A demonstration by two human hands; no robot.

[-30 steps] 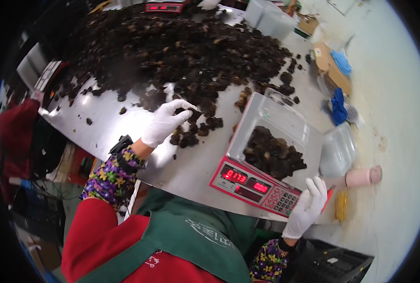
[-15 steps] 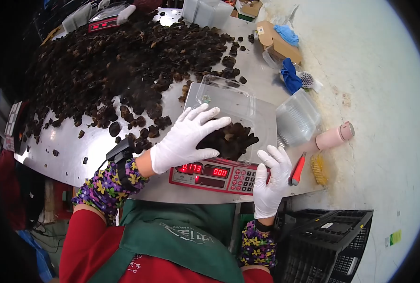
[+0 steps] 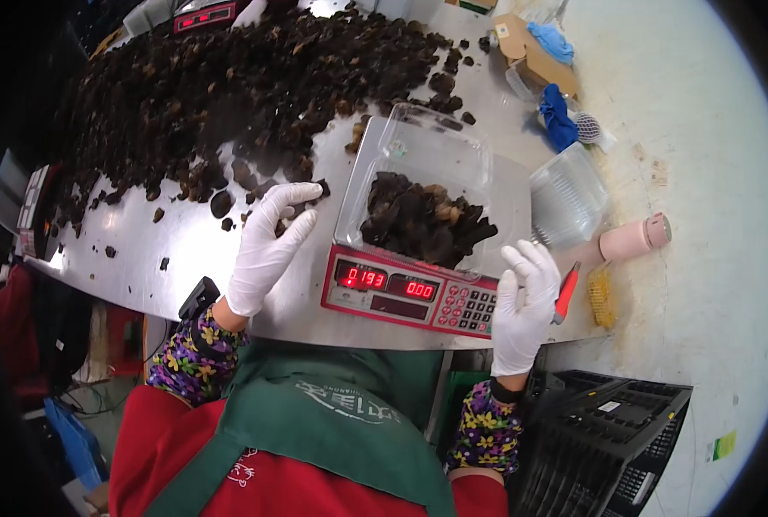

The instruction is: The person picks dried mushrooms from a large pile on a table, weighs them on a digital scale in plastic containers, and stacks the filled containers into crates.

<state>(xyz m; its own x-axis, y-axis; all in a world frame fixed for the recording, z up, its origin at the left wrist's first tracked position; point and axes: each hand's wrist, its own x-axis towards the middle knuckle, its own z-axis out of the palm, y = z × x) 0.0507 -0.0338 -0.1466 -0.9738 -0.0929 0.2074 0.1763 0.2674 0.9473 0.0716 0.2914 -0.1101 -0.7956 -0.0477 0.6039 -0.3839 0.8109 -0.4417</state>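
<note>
- Since half a second ago, the left hand (image 3: pixel 267 250) has moved off the clear tray (image 3: pixel 448 159) to the table (image 3: pixel 293 314) on the left of the scale (image 3: pixel 375 302); the weight reading has gone from 0.173 to 0.193.
- The dark pieces (image 3: pixel 427 220) lie heaped in that tray, on top of the scale, now unobscured by a glove.
- Left hand: fingers curled, thumb a little apart from them. A dark scrap (image 3: pixel 323 187) shows at the fingertips; whether it is pinched or only beside them, I cannot tell.
- Right hand (image 3: pixel 526 297): fingers loosely bent and thumb apart, at the scale's right corner; contact there is unclear. A red-handled tool (image 3: pixel 565 297) lies just beside it.
- Writing: the second lit display reads 0.00. The green apron (image 3: pixel 315 448) bears white characters, not surely legible. The wall label (image 3: pixel 724 445) is too small to read.
</note>
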